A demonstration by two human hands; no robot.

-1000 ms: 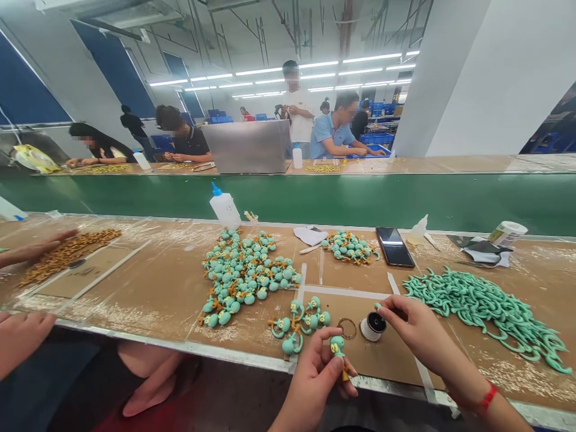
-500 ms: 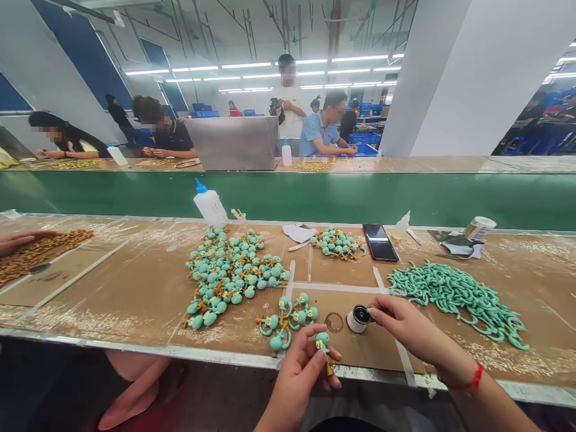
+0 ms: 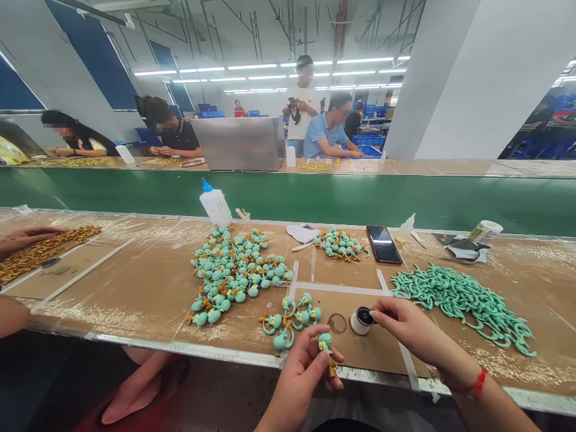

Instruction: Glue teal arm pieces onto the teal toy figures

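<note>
Teal toy figure [image 3: 324, 343] pinched in the left hand [image 3: 301, 375] at the near edge of a cardboard-covered surface [image 3: 148, 288].

Left hand's fingers are curled closed around the small figure, holding it upright just above the surface edge. Right hand [image 3: 405, 330], with a red band at the wrist, has its fingertips pinched on a tiny green piece at the rim of a small white pot [image 3: 360, 320]; a metal ring [image 3: 336, 323] lies just beside the pot. A small cluster of figures [image 3: 292, 315] sits near the left hand, a large heap of figures [image 3: 234, 273] farther back. A pile of curved teal pieces [image 3: 463, 300] spreads to the right. A phone [image 3: 384, 244] and a glue bottle [image 3: 216, 205] stand behind. Another person's hand [image 3: 24, 236] rests at far left.
</note>
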